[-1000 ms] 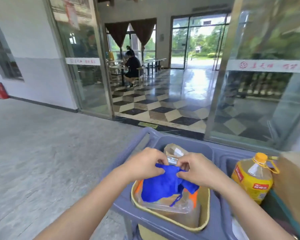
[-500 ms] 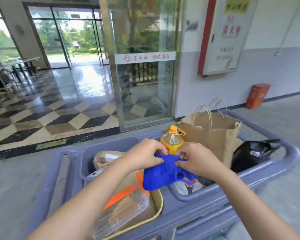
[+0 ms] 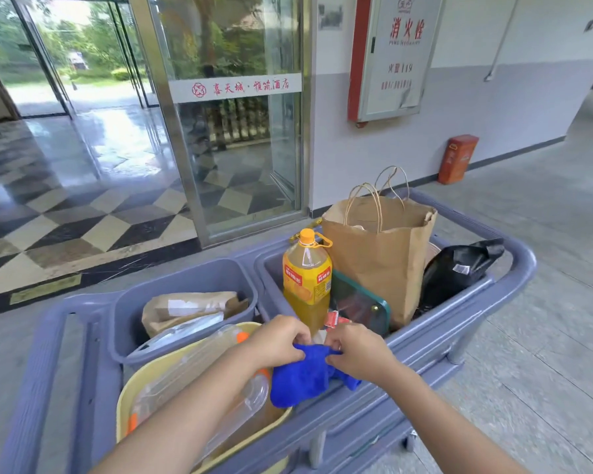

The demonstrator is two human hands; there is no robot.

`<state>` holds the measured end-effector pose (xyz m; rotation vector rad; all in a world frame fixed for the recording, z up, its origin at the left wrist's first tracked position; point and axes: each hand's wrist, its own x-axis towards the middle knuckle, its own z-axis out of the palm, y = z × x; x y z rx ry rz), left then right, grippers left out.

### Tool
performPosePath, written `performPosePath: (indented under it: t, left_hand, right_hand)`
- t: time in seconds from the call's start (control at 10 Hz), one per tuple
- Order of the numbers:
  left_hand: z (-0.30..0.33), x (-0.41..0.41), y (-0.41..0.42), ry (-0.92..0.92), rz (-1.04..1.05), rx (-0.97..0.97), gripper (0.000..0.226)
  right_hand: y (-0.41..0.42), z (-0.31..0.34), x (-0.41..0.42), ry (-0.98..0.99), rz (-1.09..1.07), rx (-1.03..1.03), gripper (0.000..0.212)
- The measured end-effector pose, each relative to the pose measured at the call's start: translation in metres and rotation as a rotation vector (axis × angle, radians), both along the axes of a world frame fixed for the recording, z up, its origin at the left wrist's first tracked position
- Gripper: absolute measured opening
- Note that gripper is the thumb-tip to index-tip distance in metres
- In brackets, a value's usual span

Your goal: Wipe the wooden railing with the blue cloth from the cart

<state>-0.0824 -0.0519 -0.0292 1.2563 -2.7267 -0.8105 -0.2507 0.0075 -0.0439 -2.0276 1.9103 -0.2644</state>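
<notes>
A bunched blue cloth hangs over the near part of the grey-blue cart, above its inner divider. My left hand pinches the cloth's top left edge. My right hand pinches its top right edge, a few centimetres from the left hand. Both forearms reach in from the bottom of the view. No wooden railing shows directly; dark balusters appear only as a reflection in the glass door.
The cart holds a yellow oil bottle, a brown paper bag, a black plastic bag, a yellow tub with a clear lidded box, and a grey bin. An orange box stands by the wall.
My view has swung right, from the open doorway to the wall with the fire cabinet. Both hands keep hold of the blue cloth, now further right over the cart's divider.
</notes>
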Motion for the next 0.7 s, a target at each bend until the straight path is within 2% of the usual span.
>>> performPosePath:
  t: [0.1,0.2,0.4,0.5,0.7]
  left_hand:
    - [-0.018,0.003,0.001,-0.05,0.008,0.01,0.011]
    - [-0.027,0.004,0.001,-0.045,0.029,0.028,0.012]
    - [-0.024,0.001,-0.002,-0.085,-0.03,0.061,0.018]
    - [-0.004,-0.002,-0.008,-0.118,-0.078,0.129,0.022]
    - [0.068,-0.02,-0.028,-0.317,-0.199,0.094,0.034]
  right_hand:
    - [0.004,-0.019,0.007,-0.019,-0.017,0.052,0.004]
    - [0.007,-0.029,0.008,-0.04,-0.058,0.086,0.017]
    - [0.004,-0.02,0.009,-0.085,-0.059,0.156,0.018]
    - [-0.001,-0.004,0.006,-0.063,-0.022,0.188,0.021]
    - [-0.026,0.067,-0.001,0.047,-0.01,0.19,0.026]
